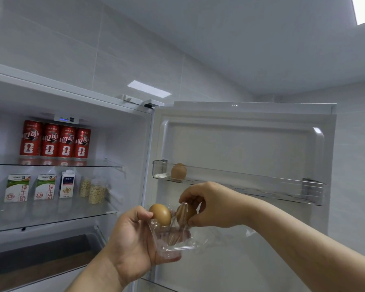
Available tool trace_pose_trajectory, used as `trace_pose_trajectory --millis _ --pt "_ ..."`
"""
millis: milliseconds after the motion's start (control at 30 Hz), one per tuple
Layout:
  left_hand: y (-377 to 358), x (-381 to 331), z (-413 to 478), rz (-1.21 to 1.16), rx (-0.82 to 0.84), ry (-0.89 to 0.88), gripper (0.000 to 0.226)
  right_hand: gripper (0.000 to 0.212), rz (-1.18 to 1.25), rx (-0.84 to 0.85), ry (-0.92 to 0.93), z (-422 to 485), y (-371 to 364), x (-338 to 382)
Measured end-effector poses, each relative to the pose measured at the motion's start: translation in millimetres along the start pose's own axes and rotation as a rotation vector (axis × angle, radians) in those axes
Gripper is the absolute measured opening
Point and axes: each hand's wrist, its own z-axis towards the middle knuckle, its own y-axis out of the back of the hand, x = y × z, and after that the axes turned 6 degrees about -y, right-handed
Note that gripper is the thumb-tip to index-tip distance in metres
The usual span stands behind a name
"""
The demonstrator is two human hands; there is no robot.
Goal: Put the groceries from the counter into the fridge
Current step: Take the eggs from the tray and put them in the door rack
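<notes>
**Eggs below the door shelf**

My left hand [131,239] grips a clear plastic egg carton [173,243] just below the fridge's door shelf [251,183], with one brown egg [160,214] seated in it. My right hand [213,204] pinches a second egg [184,213] at the carton. A third egg [178,171] stands in the shelf.

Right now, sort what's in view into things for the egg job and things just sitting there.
Job: left hand holding clear egg tray; egg in the tray; right hand pinching second egg; door shelf with one egg.
Sitting there: red cans; milk cartons; jars.
</notes>
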Motion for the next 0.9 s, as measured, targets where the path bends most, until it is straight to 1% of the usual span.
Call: trace_pose_trajectory --millis 67,167,267,333,467,567,733,900 --pt "1 -1 0 -0.014 -0.002 0.006 0.045 0.041 0.049 -0.030 -0.015 -1 1 -2" --pt "6 -4 2 -0.012 0.003 0.021 0.055 0.039 0.124 -0.100 -0.046 -3 16 0" --pt "8 -7 5 -0.008 -0.001 0.025 0.065 0.040 0.199 -0.174 -0.017 1 42 4" --pt "6 -7 7 -0.015 -0.007 0.023 0.066 0.039 0.250 -0.218 -0.001 9 60 6" --pt "3 -7 11 -0.018 0.004 0.041 0.065 0.037 0.203 -0.247 -0.017 34 81 -2" --pt "2 -7 15 -0.009 0.022 0.047 0.061 0.035 0.148 -0.233 -0.067 53 90 -11" --pt "4 -4 18 -0.026 0.061 0.057 0.071 0.039 -0.071 -0.118 -0.123 73 90 -22" --pt "3 -3 17 -0.017 0.065 0.060 0.064 0.032 -0.121 0.003 -0.165 81 83 -33"
